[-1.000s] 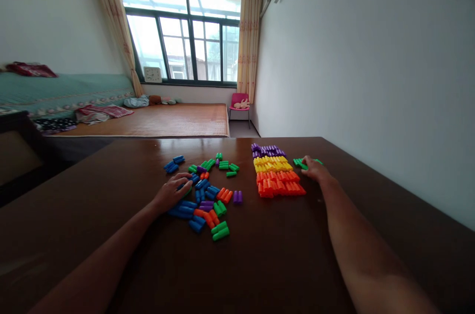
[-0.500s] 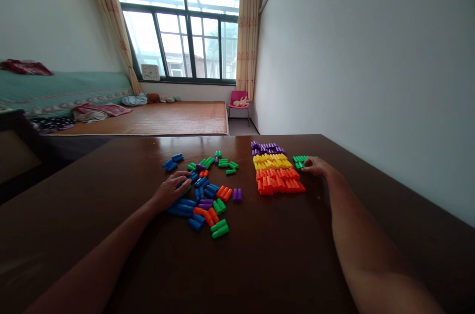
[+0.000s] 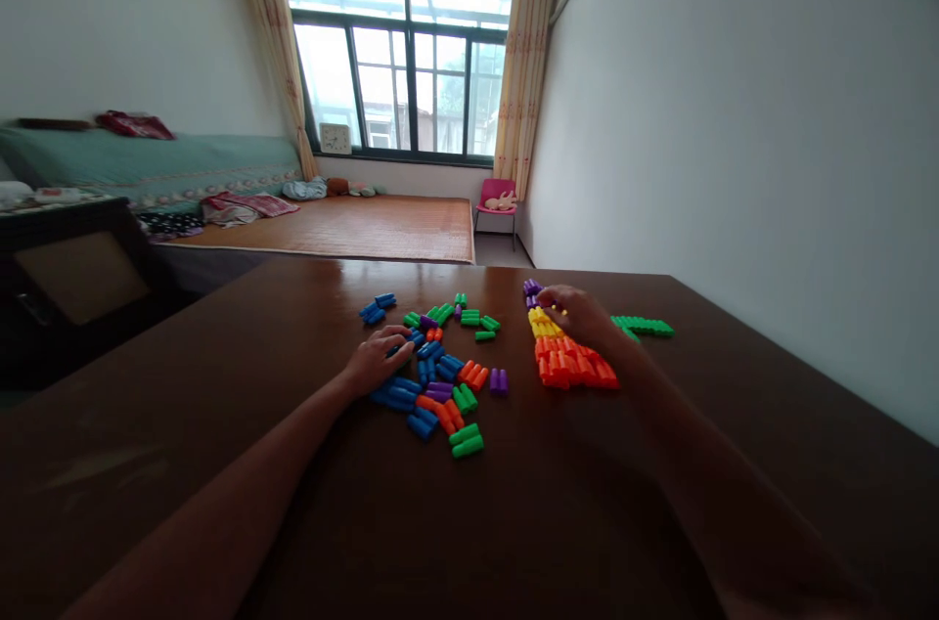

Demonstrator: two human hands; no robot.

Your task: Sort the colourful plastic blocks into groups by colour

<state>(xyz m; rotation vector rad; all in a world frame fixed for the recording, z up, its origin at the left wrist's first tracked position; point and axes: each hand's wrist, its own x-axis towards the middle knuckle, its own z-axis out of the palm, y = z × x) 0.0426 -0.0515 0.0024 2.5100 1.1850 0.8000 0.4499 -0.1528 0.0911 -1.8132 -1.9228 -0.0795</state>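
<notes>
Bullet-shaped plastic building pieces lie in a loose mixed pile on the table. My left hand (image 3: 379,361) rests on the pile's left side, fingers stretched over blue pieces (image 3: 396,393); what is under the palm is hidden. My right hand (image 3: 579,315) is over the sorted rows, thumb and fingers apart, with nothing visible between them. It partly covers the purple row (image 3: 532,288) and the yellow row (image 3: 541,323). Nearer me are the orange rows (image 3: 572,366). A green row (image 3: 649,325) lies right of the right hand, partly behind the forearm.
Loose green pieces (image 3: 468,444), orange pieces (image 3: 473,375) and a purple pair (image 3: 499,382) lie between my hands. The dark brown table (image 3: 514,522) runs along a white wall on the right. Beyond it are a bed (image 3: 381,227) and a pink chair (image 3: 499,194).
My right hand has moved left from the green pieces to over the yellow and purple rows. My left hand stays on the pile. The view has turned slightly left.
</notes>
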